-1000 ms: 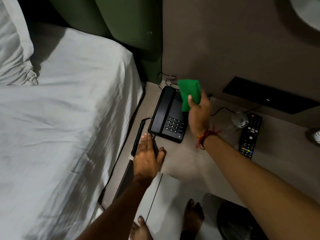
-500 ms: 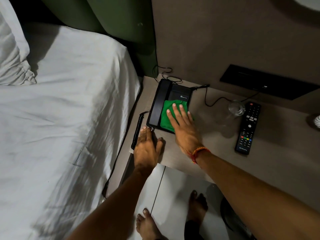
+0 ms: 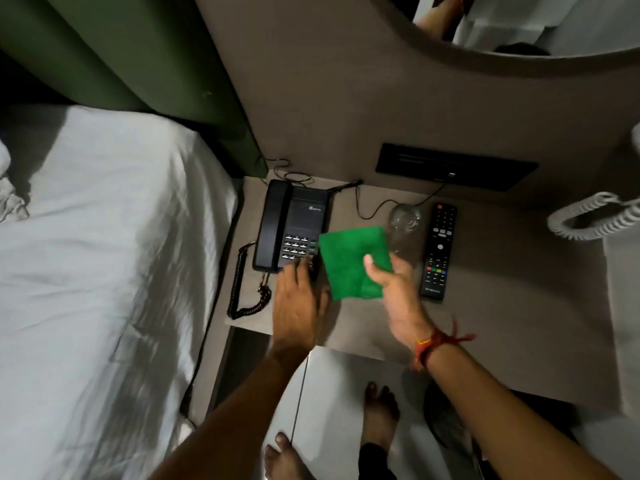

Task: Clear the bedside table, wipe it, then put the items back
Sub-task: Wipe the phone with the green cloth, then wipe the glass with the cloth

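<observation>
Bedside table [image 3: 519,271] beside the bed [image 3: 104,254]. The telephone [image 3: 291,225] carries a small logo, too blurred to read; the remote control [image 3: 439,251] lettering is likewise illegible. Left hand [image 3: 299,299], fingers loosely spread and grasping nothing, rests at the telephone's near corner. Right hand [image 3: 394,282] pinches the green cloth [image 3: 349,261] above the tabletop, between telephone and remote, with a glass [image 3: 405,218] just behind.
</observation>
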